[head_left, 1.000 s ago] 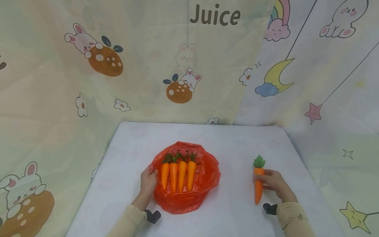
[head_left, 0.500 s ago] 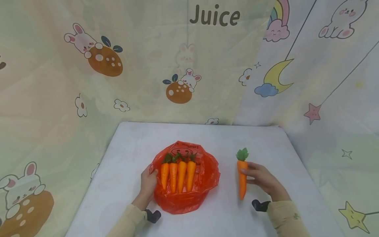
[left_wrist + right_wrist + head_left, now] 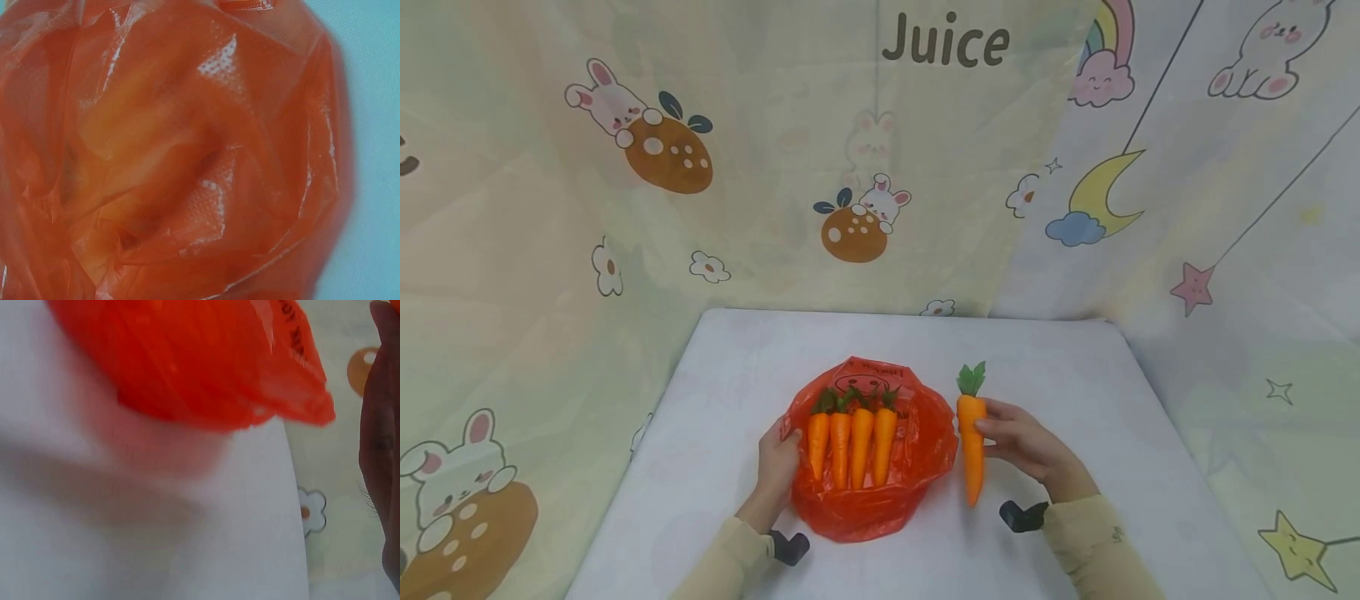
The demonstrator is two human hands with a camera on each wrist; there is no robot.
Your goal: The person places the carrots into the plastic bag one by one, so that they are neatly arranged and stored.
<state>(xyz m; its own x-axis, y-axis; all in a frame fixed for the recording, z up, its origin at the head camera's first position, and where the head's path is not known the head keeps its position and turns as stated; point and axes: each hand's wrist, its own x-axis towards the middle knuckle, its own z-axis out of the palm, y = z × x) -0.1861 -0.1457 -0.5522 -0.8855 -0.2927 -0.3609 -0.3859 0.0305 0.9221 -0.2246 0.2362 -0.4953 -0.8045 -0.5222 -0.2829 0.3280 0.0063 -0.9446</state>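
A red plastic bag [image 3: 865, 517] lies on the table with its mouth spread wide. Several orange carrots [image 3: 862, 446] with green tops lie side by side in it. My left hand [image 3: 777, 458] pinches the bag's left rim between thumb and fingers. Just off the bag's right edge, my right hand [image 3: 1026, 442] holds another carrot [image 3: 972, 450] upright, leafy end away from me. In the left wrist view the bag's wall [image 3: 262, 156] fills most of the picture, carrots showing dimly through it. The right wrist view catches the bag [image 3: 194, 362] and the edge of my right hand [image 3: 381, 437].
The white table [image 3: 730, 358] stands against a hanging cloth [image 3: 760, 167] printed with rabbits, flowers and the word Juice. Black camera mounts [image 3: 1022, 517] sit at both wrists, close over the tabletop.
My right hand has carried its carrot leftward across the table, from the right side to beside the bag. My left hand and the bag have stayed in place.
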